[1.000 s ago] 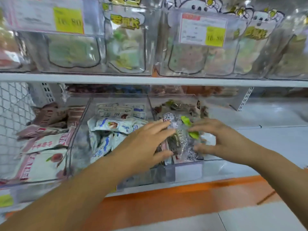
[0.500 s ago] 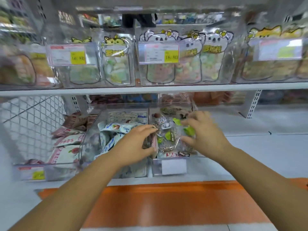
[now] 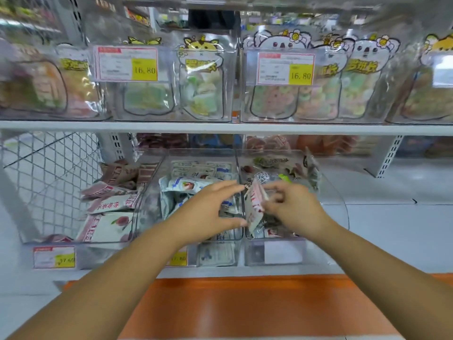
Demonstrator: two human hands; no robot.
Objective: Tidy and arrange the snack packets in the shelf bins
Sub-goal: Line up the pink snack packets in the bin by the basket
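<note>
Three clear bins stand side by side on the lower shelf. The left bin (image 3: 137,207) holds pink and white packets, the middle bin (image 3: 196,158) blue and white packets, the right bin (image 3: 338,207) dark clear-wrapped packets. My right hand (image 3: 291,207) grips a white and red packet (image 3: 255,204) standing on edge at the left side of the right bin. My left hand (image 3: 208,212) reaches in from the left, fingers straight above and thumb below, at the packet's left face over the divider between the middle and right bins.
The upper shelf (image 3: 220,127) carries clear bins of animal-printed candy bags with price tags (image 3: 285,68) reading 16.80. A wire mesh panel (image 3: 49,173) closes the left end. The lower shelf to the right (image 3: 392,217) is bare white. An orange floor strip (image 3: 245,307) runs below.
The view has pulled back from the shelf. My right hand has stood a white and red packet up on edge, where both hands earlier lay over the dark packets.
</note>
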